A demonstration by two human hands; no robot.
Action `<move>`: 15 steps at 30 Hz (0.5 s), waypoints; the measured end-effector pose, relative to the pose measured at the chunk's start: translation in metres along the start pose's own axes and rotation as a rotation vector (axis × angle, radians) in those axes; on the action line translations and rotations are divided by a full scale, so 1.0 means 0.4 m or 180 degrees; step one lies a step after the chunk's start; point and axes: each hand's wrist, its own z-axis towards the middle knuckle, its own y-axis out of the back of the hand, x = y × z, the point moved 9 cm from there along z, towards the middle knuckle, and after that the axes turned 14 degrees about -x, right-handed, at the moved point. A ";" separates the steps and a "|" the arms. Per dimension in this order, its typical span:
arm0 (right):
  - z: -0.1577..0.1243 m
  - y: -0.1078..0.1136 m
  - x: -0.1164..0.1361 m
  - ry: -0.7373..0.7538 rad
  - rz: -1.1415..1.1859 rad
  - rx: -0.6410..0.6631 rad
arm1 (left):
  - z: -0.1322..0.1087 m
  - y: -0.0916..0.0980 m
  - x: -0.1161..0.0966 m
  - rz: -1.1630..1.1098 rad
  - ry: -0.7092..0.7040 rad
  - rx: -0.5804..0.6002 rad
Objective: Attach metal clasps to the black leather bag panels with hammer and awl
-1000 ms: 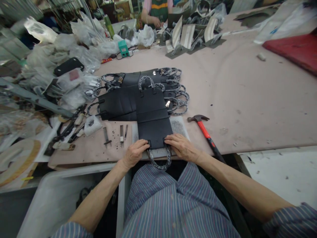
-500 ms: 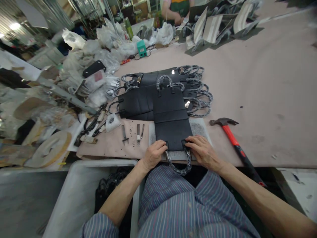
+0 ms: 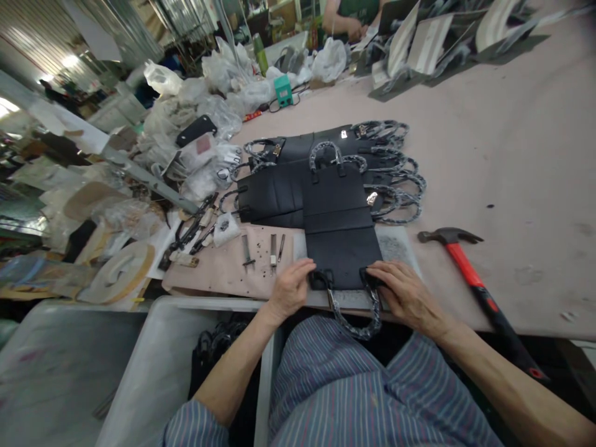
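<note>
In front of me lies a black handbag panel point(image 3: 342, 251), flat and lengthwise, with a fold across its middle. A loop handle point(image 3: 356, 329) in clear plastic wrap hangs from its near end, over the table edge. My left hand point(image 3: 292, 288) is closed, fingertips pinching the near left corner beside the handle tab. My right hand point(image 3: 407, 295) pinches the near right corner at the other tab; its fingers partly cover that tab. Another wrapped handle point(image 3: 326, 152) stands at the panel's far end. Under the panel is a pale slab point(image 3: 395, 242).
More black bag panels point(image 3: 270, 192) with wrapped handles are stacked behind. A red-handled claw hammer point(image 3: 465, 267) lies right, small metal punches point(image 3: 273, 253) left. A grey bin point(image 3: 153, 347) stands below left. Plastic bags point(image 3: 205, 93) clutter the far left. Across the table, a person's hands point(image 3: 356, 30) show.
The view has swung left, so the table's things sit further right. A dark strap piece now shows at my left fingertips, beside the left tab. Both hands remain at the near corners.
</note>
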 end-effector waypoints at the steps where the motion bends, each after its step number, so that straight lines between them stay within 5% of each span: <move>1: 0.001 0.002 -0.001 -0.0035 0.0003 -0.0032 | 0.019 0.034 0.042 0.0291 0.0308 -0.0141; 4: 0.006 0.006 0.002 -0.0095 0.0001 -0.0052 | 0.066 0.129 0.190 0.1449 0.1350 -0.0170; 8: 0.014 0.012 0.005 -0.0163 0.0001 -0.0027 | 0.074 0.134 0.348 0.2024 0.2269 0.1046; 15: 0.020 0.015 0.009 -0.0151 0.0020 -0.0007 | 0.051 0.076 0.408 0.1446 0.3073 0.1636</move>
